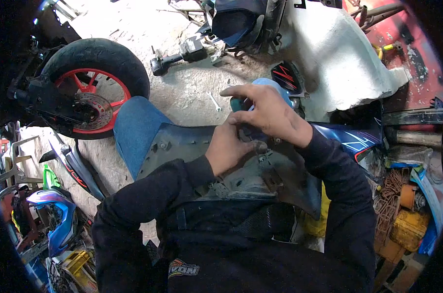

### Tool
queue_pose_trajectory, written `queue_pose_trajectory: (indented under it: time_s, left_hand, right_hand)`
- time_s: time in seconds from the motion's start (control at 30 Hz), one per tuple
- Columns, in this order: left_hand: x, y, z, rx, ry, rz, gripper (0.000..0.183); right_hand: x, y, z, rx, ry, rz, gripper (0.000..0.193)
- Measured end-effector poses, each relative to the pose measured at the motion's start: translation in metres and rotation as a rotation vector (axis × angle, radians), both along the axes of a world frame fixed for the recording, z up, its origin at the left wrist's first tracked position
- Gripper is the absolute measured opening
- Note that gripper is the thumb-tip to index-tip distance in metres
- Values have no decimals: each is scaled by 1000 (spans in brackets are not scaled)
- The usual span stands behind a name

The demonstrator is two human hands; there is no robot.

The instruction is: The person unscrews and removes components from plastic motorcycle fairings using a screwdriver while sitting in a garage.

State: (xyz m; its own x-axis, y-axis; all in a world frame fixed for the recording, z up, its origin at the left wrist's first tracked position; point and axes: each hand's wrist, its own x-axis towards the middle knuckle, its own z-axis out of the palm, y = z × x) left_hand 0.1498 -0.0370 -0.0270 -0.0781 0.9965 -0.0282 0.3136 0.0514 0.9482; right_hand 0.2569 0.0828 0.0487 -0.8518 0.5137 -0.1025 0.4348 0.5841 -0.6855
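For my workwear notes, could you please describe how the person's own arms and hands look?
The left sleeve and right sleeve are long, black and creased, ending near the wrists. The left hand and right hand wear no gloves; no watch shows. A dark smudge marks the right.

Fisheye view from head height, steeply downward, near the fingers [242, 91].

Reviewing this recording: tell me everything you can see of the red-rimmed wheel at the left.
The wheel has a thick black, rubber-looking tire, a bright red spoked rim and a perforated, metallic-looking brake disc around its hub. A dark arm reaches in from the left, covers part of the hub and seems joined there. The person's left knee hides some of the tire's lower right edge; whether they touch is unclear. Neither the left hand nor the right hand touches the wheel.
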Motion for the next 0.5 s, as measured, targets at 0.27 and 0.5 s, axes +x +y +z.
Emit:
queue_pose_trajectory:
  time_s: [0.27,0.5]
  left_hand:
    - [-7,8,20,-345,-469,-167,60]
    - [-11,18,20,-547,-542,-367,39]
  right_hand:
    - [16,12,-4,-97,185,6,42]
    - [41,13,3,-262,77,116,36]
